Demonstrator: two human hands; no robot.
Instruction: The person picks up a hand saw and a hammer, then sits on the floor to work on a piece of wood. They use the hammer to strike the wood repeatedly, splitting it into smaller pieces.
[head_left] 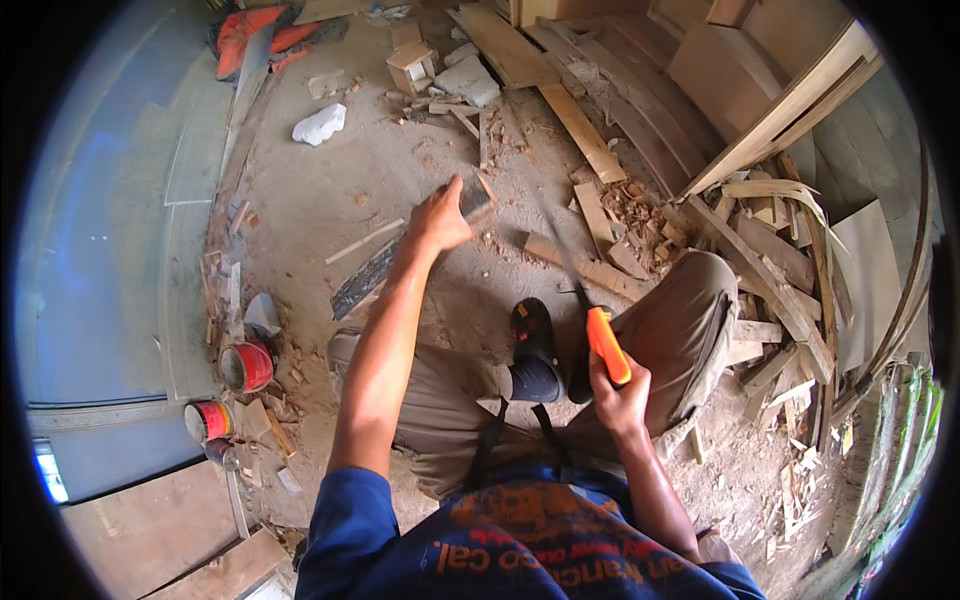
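Note:
My left hand (440, 215) reaches forward and grips a short, dark weathered board (368, 280) that slants across the ground. The board's far end sticks out past my fingers; its middle is hidden under my hand and forearm. In my right hand (622, 400), beside my right knee, is a hand saw with an orange handle (608, 348). Its long thin blade (562, 245) points forward, seen nearly edge-on, and its teeth cannot be made out. The blade stands apart from the dark board, to its right. A flat wooden board (585, 268) lies beyond my right knee, near the blade.
Scrap wood (775, 270) is heaped along the right, beside leaning panels (790, 110). Two red cans (247, 367) (209, 421) stand at the left. Ahead lie a white chunk (320, 125), a small wooden box (411, 68) and an orange cloth (250, 35). My shoe (533, 335) is between my bent knees.

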